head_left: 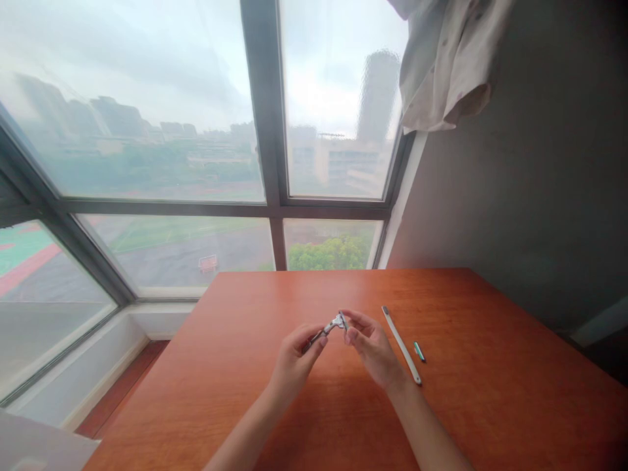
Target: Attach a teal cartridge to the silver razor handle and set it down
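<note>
Above the middle of the table my two hands hold a silver and dark razor (335,323) between them. My left hand (299,347) is closed around its handle, thumb on top. At the razor's head, the thumb and fingers of my right hand (370,340) pinch the edge of the head piece, partly hiding it. To the right of my right hand lies a long, thin white stick, which looks like a toothbrush (401,345), its dark end pointing away from me. Beside it rests a small green and white razor cartridge (419,352).
The brown wooden table (206,379) reaches to the large window (275,208) at the back. A light-coloured shirt (446,72) hangs at the upper right, before a grey wall (530,170). A white ledge (112,360) runs along the left.
</note>
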{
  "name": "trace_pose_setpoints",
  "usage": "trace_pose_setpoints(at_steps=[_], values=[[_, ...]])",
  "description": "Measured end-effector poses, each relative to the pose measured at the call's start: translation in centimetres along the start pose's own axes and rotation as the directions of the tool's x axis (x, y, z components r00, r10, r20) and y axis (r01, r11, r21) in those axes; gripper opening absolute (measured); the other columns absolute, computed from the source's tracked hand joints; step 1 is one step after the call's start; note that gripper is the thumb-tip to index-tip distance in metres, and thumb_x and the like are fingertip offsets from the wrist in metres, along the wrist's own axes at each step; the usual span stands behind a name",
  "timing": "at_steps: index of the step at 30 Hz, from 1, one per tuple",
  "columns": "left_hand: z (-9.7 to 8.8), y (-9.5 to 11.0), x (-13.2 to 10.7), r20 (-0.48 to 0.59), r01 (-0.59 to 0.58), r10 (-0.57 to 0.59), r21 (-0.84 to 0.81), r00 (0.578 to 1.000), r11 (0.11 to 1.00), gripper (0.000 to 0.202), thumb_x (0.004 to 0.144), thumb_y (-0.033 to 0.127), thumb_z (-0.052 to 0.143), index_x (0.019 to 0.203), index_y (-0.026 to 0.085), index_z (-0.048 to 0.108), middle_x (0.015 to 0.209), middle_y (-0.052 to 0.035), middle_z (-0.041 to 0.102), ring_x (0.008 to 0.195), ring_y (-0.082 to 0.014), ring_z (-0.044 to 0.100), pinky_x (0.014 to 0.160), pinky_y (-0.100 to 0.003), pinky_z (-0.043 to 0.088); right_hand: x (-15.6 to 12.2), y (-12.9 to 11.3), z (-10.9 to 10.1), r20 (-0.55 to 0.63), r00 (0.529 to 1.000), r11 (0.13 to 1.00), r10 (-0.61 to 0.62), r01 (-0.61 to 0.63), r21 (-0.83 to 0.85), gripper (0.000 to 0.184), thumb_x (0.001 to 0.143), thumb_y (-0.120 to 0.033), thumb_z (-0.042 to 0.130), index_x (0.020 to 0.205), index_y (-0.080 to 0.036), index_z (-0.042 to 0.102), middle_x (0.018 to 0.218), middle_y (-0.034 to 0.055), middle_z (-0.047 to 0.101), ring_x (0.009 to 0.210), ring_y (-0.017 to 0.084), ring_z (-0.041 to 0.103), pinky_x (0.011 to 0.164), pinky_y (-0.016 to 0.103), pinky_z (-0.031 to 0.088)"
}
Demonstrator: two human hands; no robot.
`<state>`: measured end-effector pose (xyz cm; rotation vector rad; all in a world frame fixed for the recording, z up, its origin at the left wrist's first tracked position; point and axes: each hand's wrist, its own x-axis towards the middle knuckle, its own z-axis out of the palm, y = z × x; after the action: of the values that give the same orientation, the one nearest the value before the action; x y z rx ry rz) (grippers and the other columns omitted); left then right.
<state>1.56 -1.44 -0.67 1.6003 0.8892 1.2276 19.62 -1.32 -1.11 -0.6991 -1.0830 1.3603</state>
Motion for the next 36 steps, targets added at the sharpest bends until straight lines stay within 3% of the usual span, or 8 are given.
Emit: trace_pose_setpoints(at_steps=[24, 36], values=[[-0.20, 0.12, -0.03, 0.010, -0.009, 0.009, 0.028, 1.000, 1.000, 0.026, 0.085, 0.031, 0.061, 0.104, 0.017, 0.070, 0.081, -0.0064, 0.063, 0.071, -0.0168, 0.052, 0.063, -0.025, 0.042, -0.09, -0.32, 0.13, -0.022, 1.000, 0.999, 0.005, -0.006, -0.054, 0.047, 0.072, -0.043, 0.075, 0.113, -0.022, 0.067, 0.071, 0.0002, 0.056, 0.064, 0.012, 0.047, 0.063, 0.026, 0.038], [-0.53, 0.44, 0.11, 0.052, -0.059, 0.052, 0.140, 0.997, 0.988, 0.025, 0.086, 0.033, 0.060, 0.101, 0.017, 0.071, 0.074, -0.0052, 0.059, 0.067, -0.0168, 0.050, 0.061, -0.025, 0.040, -0.18, -0.21, -0.05, -0.013, 1.000, 0.995, 0.024, -0.025, -0.094, 0.049, 0.070, -0.048, 0.075, 0.111, -0.022, 0.068, 0.071, 0.0004, 0.057, 0.065, 0.013, 0.047, 0.064, 0.026, 0.039]])
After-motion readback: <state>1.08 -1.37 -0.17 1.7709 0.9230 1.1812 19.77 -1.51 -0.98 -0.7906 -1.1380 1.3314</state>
